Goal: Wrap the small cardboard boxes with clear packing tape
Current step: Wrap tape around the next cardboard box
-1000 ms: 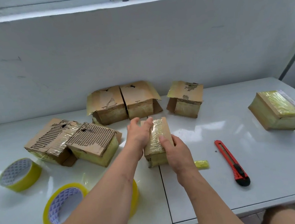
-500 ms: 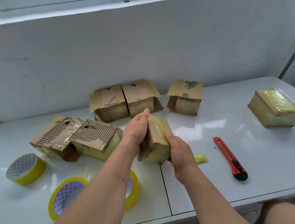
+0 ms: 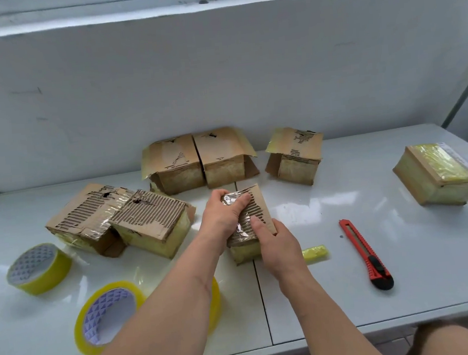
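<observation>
A small cardboard box [image 3: 254, 212] lies at the table's middle, its torn corrugated face up with crinkled clear tape across it. My left hand [image 3: 221, 213] grips the box's far left corner, fingers curled over the tape. My right hand [image 3: 278, 244] holds the near right side, thumb pressed on the top face. A roll of clear yellowish tape [image 3: 109, 315] lies near the front edge, partly under my left forearm. A second roll [image 3: 38, 268] sits at the left.
Two torn boxes [image 3: 118, 221] lie left of the hands, three more [image 3: 197, 158] along the back wall, and a wrapped box [image 3: 440, 173] at far right. A red utility knife [image 3: 365, 253] and a small tape scrap [image 3: 314, 253] lie right of my hands on the white table [image 3: 405, 275].
The box was lifted and turned over between my hands, then set back down; its torn corrugated face is now up where the taped smooth face was. Both hands shifted their hold.
</observation>
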`<state>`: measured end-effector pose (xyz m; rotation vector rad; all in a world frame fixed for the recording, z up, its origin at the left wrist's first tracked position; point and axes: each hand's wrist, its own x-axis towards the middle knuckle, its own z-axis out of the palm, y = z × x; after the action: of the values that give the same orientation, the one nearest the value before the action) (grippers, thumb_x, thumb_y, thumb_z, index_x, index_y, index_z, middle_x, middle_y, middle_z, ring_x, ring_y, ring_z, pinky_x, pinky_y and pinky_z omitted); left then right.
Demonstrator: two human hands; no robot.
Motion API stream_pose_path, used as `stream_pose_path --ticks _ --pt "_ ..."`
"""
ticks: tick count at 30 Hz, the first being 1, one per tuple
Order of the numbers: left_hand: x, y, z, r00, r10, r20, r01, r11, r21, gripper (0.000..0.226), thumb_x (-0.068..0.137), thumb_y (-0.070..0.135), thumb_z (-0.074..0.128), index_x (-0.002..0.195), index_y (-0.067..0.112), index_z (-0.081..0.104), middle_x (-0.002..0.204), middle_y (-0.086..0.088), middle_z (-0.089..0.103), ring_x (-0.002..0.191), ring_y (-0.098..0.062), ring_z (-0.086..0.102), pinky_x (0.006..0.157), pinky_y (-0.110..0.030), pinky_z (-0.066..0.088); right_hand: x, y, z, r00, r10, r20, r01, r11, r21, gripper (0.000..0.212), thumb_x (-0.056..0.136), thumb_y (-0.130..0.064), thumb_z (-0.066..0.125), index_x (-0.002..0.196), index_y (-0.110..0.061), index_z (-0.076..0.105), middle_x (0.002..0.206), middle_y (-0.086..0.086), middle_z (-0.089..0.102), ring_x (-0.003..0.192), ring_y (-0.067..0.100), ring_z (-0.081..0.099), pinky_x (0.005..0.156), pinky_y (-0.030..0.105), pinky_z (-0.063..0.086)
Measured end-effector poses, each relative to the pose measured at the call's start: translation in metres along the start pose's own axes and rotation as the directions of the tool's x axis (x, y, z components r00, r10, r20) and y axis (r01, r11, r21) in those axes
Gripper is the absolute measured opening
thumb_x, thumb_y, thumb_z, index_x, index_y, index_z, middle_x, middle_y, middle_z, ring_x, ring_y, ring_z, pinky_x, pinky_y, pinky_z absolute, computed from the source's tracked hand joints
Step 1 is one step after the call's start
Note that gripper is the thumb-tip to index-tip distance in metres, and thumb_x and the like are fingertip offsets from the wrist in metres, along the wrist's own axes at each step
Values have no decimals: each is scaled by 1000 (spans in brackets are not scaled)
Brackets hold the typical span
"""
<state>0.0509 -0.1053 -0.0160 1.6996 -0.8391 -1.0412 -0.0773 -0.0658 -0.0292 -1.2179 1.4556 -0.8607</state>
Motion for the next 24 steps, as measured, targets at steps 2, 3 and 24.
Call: stream_pose_path --ticks 2,3,24 --pt "5 4 2 1000 -6 1 6 1000 10 47 85 43 79 116 21 51 99 -1 63 73 -13 66 51 -22 51 4 4 -1 1000 -7 0 7 1000 27 28 95 -52 58 97 -25 66 98 -6 71 94 15 66 90 40 54" --pt "8 5 2 1000 -16 5 16 1000 7 48 85 42 79 116 18 51 96 -2 63 70 -13 65 46 -20 49 5 5 -1 1000 -12 -2 12 999 31 27 96 -50 58 97 -24 66 97 -6 71 94 15 66 89 38 54" --pt "-40 41 6 957 282 -66 -271 954 131 33 104 48 43 112 23 62 102 3 66 101 -21 60 89 -39 48 -18 -20 -41 999 29 -40 -16 959 284 25 99 -40 53 102 -21 69 100 -1 72 90 17 64 62 27 46"
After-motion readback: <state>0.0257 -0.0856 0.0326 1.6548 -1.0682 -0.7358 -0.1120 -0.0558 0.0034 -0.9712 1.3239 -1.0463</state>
